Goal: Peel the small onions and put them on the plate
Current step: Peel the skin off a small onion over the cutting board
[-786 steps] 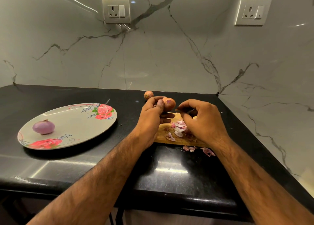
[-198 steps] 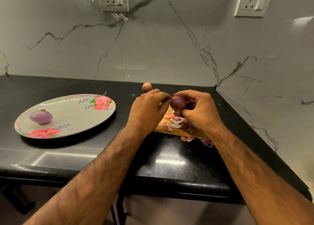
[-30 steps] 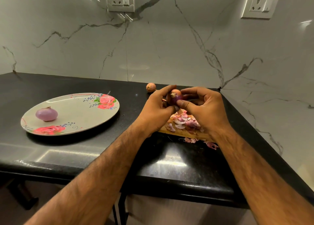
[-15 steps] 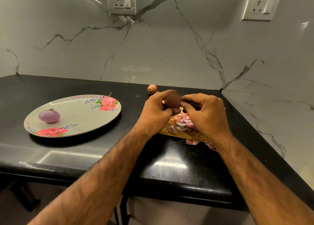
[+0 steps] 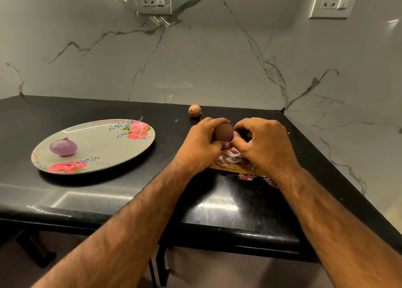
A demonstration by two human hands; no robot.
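Curled fingers (image 5: 214, 122) of the left hand (image 5: 201, 145) grip a blurred small onion (image 5: 224, 132). The right hand (image 5: 264, 145) pinches its right side, above the wooden board (image 5: 235, 169) strewn with peels (image 5: 232, 155). A peeled onion (image 5: 63, 146) lies on the plate (image 5: 104, 144), and an unpeeled onion (image 5: 194, 110) sits behind the hands.

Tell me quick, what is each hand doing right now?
The left hand is closed, gripping the small onion above the board.
The right hand is closed too, its curled fingers pinching at the side of the small onion.
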